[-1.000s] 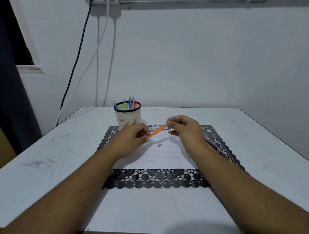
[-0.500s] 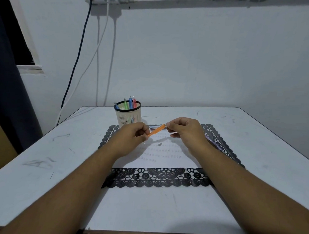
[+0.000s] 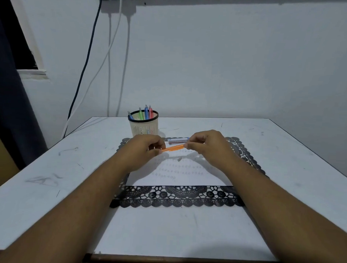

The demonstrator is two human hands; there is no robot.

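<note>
You hold one slim orange pen [image 3: 173, 148] between your two hands, just above the far part of the paper [image 3: 178, 179]. It is a thin, straight, bright orange stick, lying nearly level, with its right end a little farther away and higher than its left. Your left hand [image 3: 143, 150] has its fingers curled round the left end and grips it. Your right hand [image 3: 205, 146] pinches the right end between thumb and fingertips. Only the middle stretch of the pen shows, and both its tips are hidden in your fingers.

Count the rest. There is one white sheet of paper with faint rows of marks, and it lies on one black lace mat [image 3: 176, 198] on the counter [image 3: 165, 233]. One small grey bit [image 3: 179, 159] lies on the sheet under the pen; what it is, I cannot tell. One short clear case [image 3: 177, 140] with a blue end lies just beyond the pen, at the far edge of the mat. One pale cup [image 3: 143, 128] with a black rim stands at the mat's far left corner. It holds four pens: one light blue [image 3: 130, 115], one green [image 3: 140, 113], one blue [image 3: 146, 112] and one red [image 3: 150, 112].
</note>
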